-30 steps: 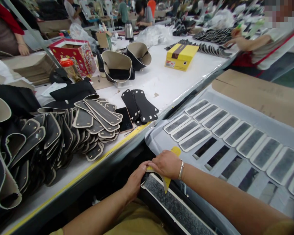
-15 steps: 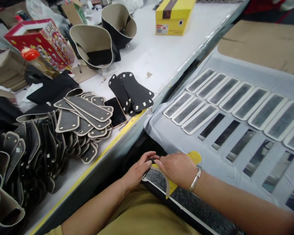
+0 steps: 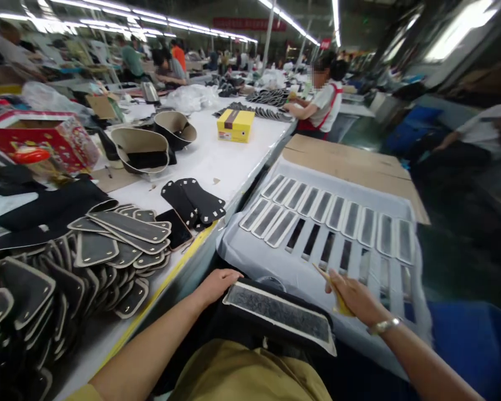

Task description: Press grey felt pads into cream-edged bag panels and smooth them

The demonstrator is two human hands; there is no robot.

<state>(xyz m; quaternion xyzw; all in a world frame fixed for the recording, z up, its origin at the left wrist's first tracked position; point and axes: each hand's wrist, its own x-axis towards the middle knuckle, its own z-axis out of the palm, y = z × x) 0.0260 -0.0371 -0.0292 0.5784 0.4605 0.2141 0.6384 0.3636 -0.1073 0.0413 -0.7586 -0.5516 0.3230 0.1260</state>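
A dark panel with a pale border [image 3: 279,312] lies on a black piece across my lap. My left hand [image 3: 220,283] rests at the panel's upper left corner, its fingers together on the black edge. Over the grey tray [image 3: 250,250], to the right of the panel, my right hand [image 3: 350,295] grips a thin yellow tool [image 3: 341,305]. Two rows of pale-edged dark strips [image 3: 323,209] lie on that tray, with open slots below the upper row.
Stacked dark pieces with studs [image 3: 121,234] cover the left of the white table [image 3: 209,167]. Farther back are a yellow box [image 3: 236,126], two curved shells [image 3: 140,149] and a red box [image 3: 37,136]. A person [image 3: 321,103] works beyond the cardboard [image 3: 350,161].
The view has tilted up. My right hand has moved right, away from my left hand, taking the yellow tool off the panel, which now shows in full.
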